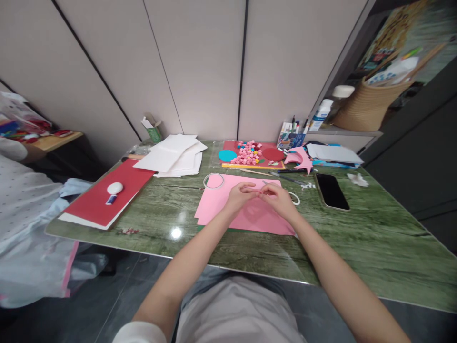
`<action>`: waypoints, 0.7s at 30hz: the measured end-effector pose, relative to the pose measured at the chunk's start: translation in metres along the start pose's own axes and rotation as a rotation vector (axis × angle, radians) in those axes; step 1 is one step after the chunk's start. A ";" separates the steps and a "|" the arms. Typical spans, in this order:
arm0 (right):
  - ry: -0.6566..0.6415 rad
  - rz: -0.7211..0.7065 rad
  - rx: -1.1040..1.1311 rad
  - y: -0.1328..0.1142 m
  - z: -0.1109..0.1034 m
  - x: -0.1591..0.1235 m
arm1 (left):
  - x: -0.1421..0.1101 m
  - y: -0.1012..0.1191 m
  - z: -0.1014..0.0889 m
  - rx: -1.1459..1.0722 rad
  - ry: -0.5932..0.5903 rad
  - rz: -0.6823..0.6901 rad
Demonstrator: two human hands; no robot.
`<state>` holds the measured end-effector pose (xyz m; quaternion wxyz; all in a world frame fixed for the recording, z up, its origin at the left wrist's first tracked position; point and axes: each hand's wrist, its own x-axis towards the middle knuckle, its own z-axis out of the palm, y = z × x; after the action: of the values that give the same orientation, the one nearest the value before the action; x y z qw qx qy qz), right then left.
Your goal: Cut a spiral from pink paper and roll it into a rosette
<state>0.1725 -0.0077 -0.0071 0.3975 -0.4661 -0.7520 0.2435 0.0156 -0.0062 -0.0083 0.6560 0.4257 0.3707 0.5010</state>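
Note:
My left hand (241, 196) and my right hand (275, 196) meet over a stack of pink paper sheets (217, 205). Fingertips of both are pinched together around something small and pinkish, too small and covered to name. A thin white ring (213, 181) lies on the upper left of the pink sheets. Beside my right hand, a second white ring (294, 198) shows partly. Below the pink sheets a green edge peeks out.
Behind lie pink folded pieces (248, 153), a blue circle (227, 155), a curved pink cut-out (299, 158) and pens (294, 133). A phone (332, 191) sits right; white paper (167, 152) and red sheets (114, 190) lie left. Another person's sleeve (24, 200) is far left.

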 end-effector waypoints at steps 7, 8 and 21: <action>-0.008 0.003 -0.019 0.001 0.000 0.000 | 0.001 -0.001 0.001 0.031 0.031 0.038; -0.011 0.002 -0.022 0.001 0.000 0.000 | 0.001 -0.002 0.001 0.042 0.033 0.048; 0.039 0.016 -0.099 0.001 -0.002 -0.001 | 0.002 -0.004 -0.001 0.011 0.061 -0.009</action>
<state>0.1747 -0.0084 -0.0074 0.3865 -0.4960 -0.7514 0.2000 0.0163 -0.0044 -0.0125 0.6444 0.4120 0.3951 0.5088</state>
